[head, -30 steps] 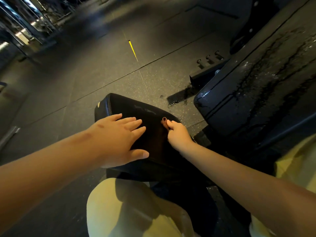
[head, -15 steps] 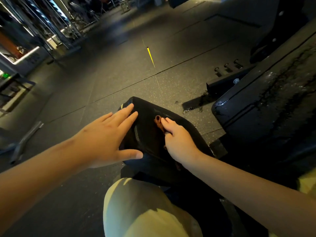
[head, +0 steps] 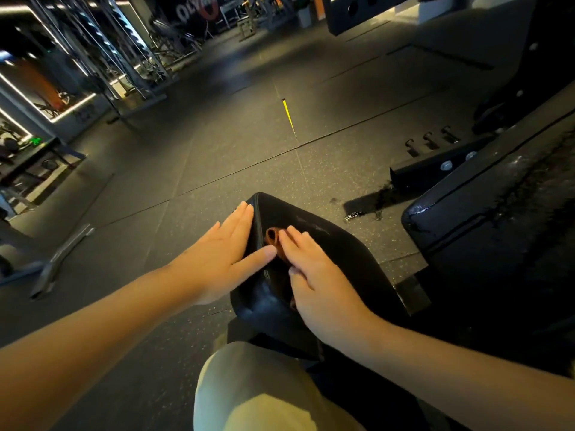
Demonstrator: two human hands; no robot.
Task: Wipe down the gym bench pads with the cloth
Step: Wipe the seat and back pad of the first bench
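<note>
A person's left hand (head: 217,259) lies flat against the left edge of the small seat pad (head: 342,253), fingers straight and close together, reaching toward the pad's far corner, thumb stretched across toward the cloth. It holds nothing. The right hand (head: 320,281) presses the bunched brown cloth (head: 273,239) onto the pad's top close to that left edge, its fingers laid nearly straight over the fabric rather than wrapped round it; more of the cloth trails under the palm.

A second ago the left hand sat spread on top of the pad, near its middle. It has since slid off to the side edge — clearing the top and, by the look of it, bracing the pad. The right hand has carried the cloth across from the pad's right half toward the left edge, which suggests the wipe of this pad is well under way, with the left strip now being covered.

The larger back pad (head: 497,213) at the right, well apart from both hands, shows wet streaks and beads — probably not yet wiped dry. A dark puddle (head: 364,209) lies on the floor (head: 217,150) between the two pads. The view has also tipped upward, taking in more of the gym.
</note>
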